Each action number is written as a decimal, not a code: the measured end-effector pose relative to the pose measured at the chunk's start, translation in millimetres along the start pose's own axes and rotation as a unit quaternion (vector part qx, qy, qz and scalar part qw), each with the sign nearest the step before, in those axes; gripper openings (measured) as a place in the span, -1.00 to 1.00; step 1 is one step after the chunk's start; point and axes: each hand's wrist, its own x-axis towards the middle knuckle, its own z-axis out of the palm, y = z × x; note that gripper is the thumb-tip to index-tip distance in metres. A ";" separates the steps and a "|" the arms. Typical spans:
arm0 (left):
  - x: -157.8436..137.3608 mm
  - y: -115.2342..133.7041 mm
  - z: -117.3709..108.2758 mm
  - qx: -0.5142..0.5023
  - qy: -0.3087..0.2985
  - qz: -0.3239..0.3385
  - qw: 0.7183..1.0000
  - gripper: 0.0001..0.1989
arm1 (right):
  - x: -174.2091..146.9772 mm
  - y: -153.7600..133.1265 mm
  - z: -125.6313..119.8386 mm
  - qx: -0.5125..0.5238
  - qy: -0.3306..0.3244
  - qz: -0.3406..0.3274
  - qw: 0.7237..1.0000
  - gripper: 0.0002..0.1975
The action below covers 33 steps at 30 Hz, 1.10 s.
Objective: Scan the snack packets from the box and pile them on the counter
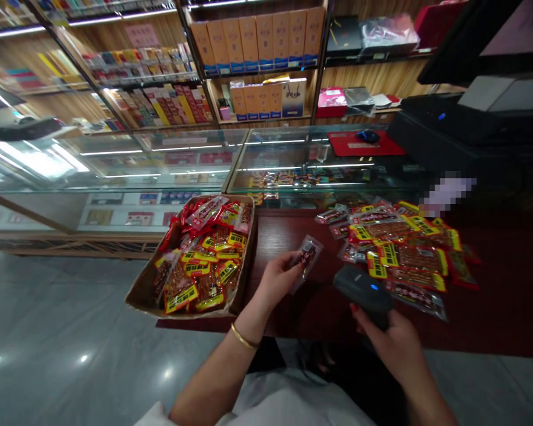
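Left hand point(278, 280) pinches clear packet point(307, 254) over desk point(278, 234); right hand point(394, 340) wraps scanner point(359, 290). Clear packet's probably light, bendy (slick film, I'd guess); grip near an edge, don't squeeze.

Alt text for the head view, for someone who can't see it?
A person's left hand holds a small packet at a dark red counter, while the right hand grips a dark handheld scanner. To the left sits an open box of colourful packets; to the right lies a loose pile of more.
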 end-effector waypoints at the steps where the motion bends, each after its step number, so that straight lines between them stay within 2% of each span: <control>1: 8.0 -8.9 1.4 0.011 -0.003 0.006 1.000 -0.52 | 0.5 -0.2 -2.4 0.000 0.000 -0.006 1.000 -0.61; 3: 20.4 -23.5 -1.6 0.038 0.006 0.024 0.999 -0.51 | 1.8 -0.6 -6.5 -0.009 0.006 -0.021 1.000 -0.63; 6: 28.8 -37.2 -12.0 0.081 0.032 0.038 0.996 -0.65 | 3.4 -1.2 -9.4 -0.029 0.011 -0.040 0.999 -0.66; 8: 29.3 -41.6 -17.4 0.091 0.045 0.046 0.994 -0.74 | 3.6 -1.7 -9.4 -0.037 0.002 -0.043 0.998 -0.67; 11: 27.4 -43.4 -20.3 0.073 0.057 0.051 0.994 -0.78 | 3.3 -2.6 -8.0 -0.051 -0.005 -0.040 0.998 -0.65; 16: 27.1 -42.2 -22.5 0.024 0.068 0.025 0.997 -0.70 | 5.1 -3.1 -6.2 -0.061 0.000 -0.037 0.997 -0.66; 20: 26.8 -40.7 -25.8 -0.014 0.052 -0.008 0.999 -0.59 | 7.4 -2.9 -6.1 -0.061 -0.003 -0.026 0.998 -0.69; 26: 24.4 -37.8 -27.8 -0.038 0.037 -0.048 0.997 -0.59 | 7.3 -1.7 -6.6 -0.054 -0.010 -0.026 0.998 -0.69; 33: 24.9 -35.1 -26.6 -0.042 0.043 -0.054 0.997 -0.60 | 9.5 2.5 -7.3 -0.056 -0.022 -0.029 0.998 -0.66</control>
